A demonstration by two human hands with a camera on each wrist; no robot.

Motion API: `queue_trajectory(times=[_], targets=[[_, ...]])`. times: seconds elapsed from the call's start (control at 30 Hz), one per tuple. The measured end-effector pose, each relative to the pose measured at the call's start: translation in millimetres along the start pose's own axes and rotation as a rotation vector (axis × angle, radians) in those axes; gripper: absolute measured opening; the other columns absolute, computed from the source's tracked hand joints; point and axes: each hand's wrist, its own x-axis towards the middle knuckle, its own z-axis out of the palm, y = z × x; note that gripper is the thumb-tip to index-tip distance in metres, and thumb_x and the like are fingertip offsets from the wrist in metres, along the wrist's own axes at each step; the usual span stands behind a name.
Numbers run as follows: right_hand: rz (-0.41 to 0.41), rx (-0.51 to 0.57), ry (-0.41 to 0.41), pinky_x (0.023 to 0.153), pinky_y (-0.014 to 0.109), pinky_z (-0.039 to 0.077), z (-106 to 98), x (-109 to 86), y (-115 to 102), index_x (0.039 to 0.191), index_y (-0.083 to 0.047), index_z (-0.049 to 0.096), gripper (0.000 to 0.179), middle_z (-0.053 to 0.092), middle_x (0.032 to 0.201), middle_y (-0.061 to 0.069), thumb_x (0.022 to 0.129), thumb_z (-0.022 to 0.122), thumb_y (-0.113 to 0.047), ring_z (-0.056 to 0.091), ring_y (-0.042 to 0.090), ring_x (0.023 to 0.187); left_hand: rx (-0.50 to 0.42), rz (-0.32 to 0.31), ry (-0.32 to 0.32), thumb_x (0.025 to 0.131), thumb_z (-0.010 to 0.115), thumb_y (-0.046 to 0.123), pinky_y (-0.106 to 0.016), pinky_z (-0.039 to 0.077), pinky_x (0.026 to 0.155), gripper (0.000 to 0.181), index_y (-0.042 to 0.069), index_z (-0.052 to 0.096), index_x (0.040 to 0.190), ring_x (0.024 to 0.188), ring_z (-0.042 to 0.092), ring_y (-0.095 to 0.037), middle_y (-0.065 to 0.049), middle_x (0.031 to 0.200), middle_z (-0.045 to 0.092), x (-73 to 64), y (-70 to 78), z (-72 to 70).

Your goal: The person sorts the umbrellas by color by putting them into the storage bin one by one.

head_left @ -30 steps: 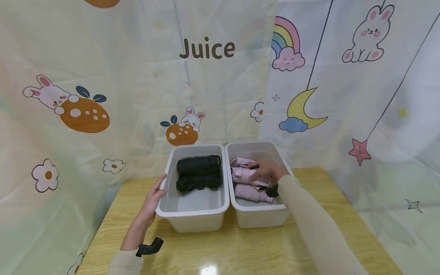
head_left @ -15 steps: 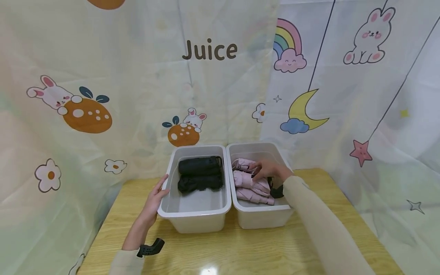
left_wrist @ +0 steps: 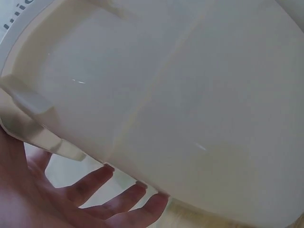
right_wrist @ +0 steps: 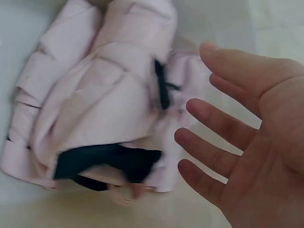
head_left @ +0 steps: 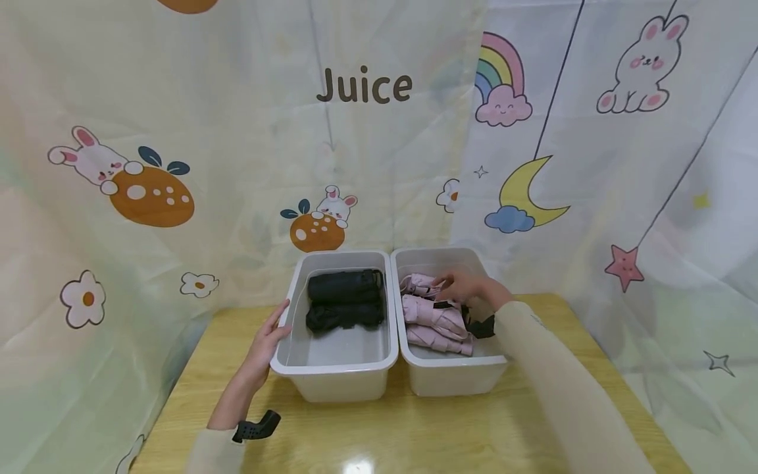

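My left hand [head_left: 262,349] rests at the left rim of a white bin [head_left: 334,370]; in the left wrist view its fingertips touch the bin's outer wall [left_wrist: 180,95]. Two black folded umbrellas [head_left: 345,288] lie side by side in that bin. Over the right-hand white bin [head_left: 458,380] my right hand [head_left: 468,288] hovers with loose, spread fingers and holds nothing. Below it lie several pale pink folded umbrellas [head_left: 435,316]. In the right wrist view the fingers [right_wrist: 209,156] are bent a little beside the pink umbrella [right_wrist: 114,90], which shows a dark strap.
Both bins stand close together on a wooden table [head_left: 379,434]. A printed cloth [head_left: 237,131] hangs behind the bins and along the sides. A black wrist device [head_left: 257,428] sits on the left wrist.
My right hand has let go of the middle pink umbrella and drawn up and slightly right. The umbrellas below have shifted a little. My left hand stays at the rim.
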Motion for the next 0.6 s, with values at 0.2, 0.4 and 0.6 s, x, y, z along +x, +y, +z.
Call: queue_trajectory(times=[0.2,0.4,0.6], targets=[[-0.032,-0.033,0.101,0.097,0.050,0.040,-22,-26.6,-23,0.134,-0.001,0.057,0.044,0.054,0.134,0.019,0.099,0.056,-0.028,0.048,0.036,0.124,-0.071,-0.103,0.006,0.104,0.039,0.039,-0.043,0.045,0.088,0.064,0.025,0.007,0.158,0.128,0.039,-0.044,-0.019,0.157,0.015,-3.5,-7.6,-15.0],[-0.118,-0.117,0.306,0.096,0.055,0.041,-29,-85.2,-36,0.132,-0.002,0.058,0.042,0.057,0.132,0.018,0.100,0.055,-0.030,0.052,0.038,0.120,-0.055,-0.196,0.035,0.104,0.028,0.051,-0.056,0.038,0.098,0.065,0.017,0.012,0.158,0.127,0.042,-0.047,-0.027,0.151,0.028,-19.0,-28.9,-42.2],[-0.021,-0.228,0.449,0.096,0.063,0.036,-23,-136.0,-11,0.135,0.001,0.054,0.051,0.050,0.137,0.023,0.101,0.051,-0.037,0.042,0.045,0.126,0.225,-0.225,0.009,0.101,0.037,0.053,-0.060,0.031,0.102,0.073,0.010,0.015,0.157,0.132,0.031,-0.051,-0.029,0.152,0.024,-21.2,-9.6,-86.6]])
